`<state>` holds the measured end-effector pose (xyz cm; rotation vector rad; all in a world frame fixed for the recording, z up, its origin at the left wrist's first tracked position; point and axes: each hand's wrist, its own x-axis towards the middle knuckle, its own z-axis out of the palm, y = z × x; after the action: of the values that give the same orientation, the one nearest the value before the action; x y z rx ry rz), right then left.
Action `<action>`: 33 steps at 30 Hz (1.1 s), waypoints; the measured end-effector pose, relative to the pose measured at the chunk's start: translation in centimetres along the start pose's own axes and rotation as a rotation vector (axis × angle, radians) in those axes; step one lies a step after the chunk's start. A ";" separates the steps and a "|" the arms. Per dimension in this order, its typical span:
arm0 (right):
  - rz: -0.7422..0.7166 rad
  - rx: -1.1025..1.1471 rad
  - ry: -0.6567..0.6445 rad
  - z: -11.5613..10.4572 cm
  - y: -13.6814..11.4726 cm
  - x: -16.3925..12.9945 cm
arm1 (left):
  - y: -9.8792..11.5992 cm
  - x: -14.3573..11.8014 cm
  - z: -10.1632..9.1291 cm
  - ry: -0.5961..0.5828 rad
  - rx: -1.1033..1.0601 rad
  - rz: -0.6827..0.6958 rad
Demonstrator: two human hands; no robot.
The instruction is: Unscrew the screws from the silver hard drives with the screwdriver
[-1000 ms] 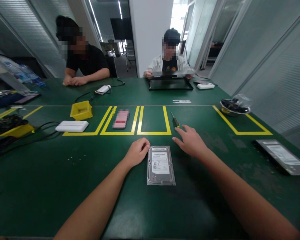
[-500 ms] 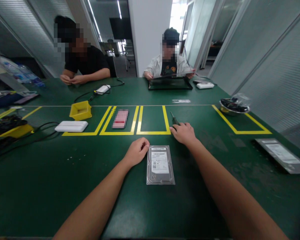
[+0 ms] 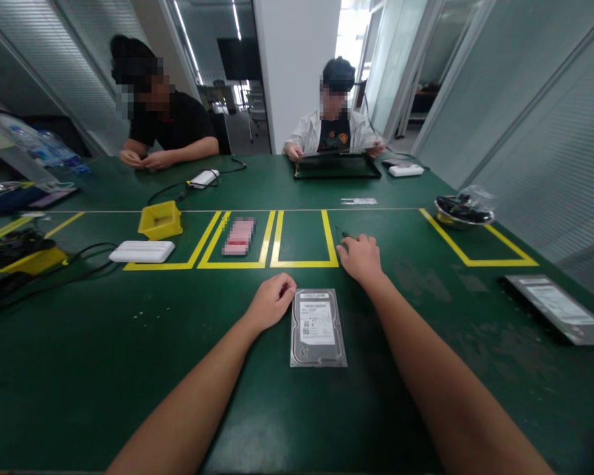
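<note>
A silver hard drive (image 3: pixel 317 330) with a white label lies flat on the green table in front of me. My left hand (image 3: pixel 272 302) rests at its upper left corner, fingers curled closed and fingertips touching or very near the drive's edge. Further up and to the right, my right hand (image 3: pixel 361 256) lies on the table with its fingers bent over a dark screwdriver (image 3: pixel 346 234). Only the thin shaft and a bit of the handle show past the fingers; the rest is hidden under the hand.
Yellow tape (image 3: pixel 304 264) marks areas across the table. Around them are a pink blurred item (image 3: pixel 239 237), a yellow bin (image 3: pixel 161 220), a white power bank (image 3: pixel 142 251) with cables, a metal bowl (image 3: pixel 462 212) and another drive (image 3: pixel 557 307). Two people sit opposite, one holding a dark panel (image 3: pixel 336 166).
My right hand has shifted slightly up and left, covering more of the screwdriver, whose shaft has turned a little. My left hand and the hard drive have stayed in place.
</note>
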<state>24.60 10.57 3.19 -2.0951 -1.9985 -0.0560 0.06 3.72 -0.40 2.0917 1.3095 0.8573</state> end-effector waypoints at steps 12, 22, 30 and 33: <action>0.038 0.188 0.293 -5.7 -0.6 -1.4 | 0.1 0.0 -0.1 -0.012 -0.017 -0.009; -0.133 0.557 0.393 -11.6 -2.7 -3.9 | 0.1 0.1 -0.1 -0.020 -0.012 -0.019; -0.349 0.407 0.389 -11.4 -3.3 -4.9 | -0.2 0.1 -0.1 -0.022 -0.021 -0.012; -0.485 0.413 0.213 -10.4 -3.8 -4.8 | -0.1 0.2 -0.1 -0.023 -0.026 -0.015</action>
<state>22.04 3.90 12.92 -1.2777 -2.1171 0.0433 -0.05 3.95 -0.38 2.0635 1.2940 0.8371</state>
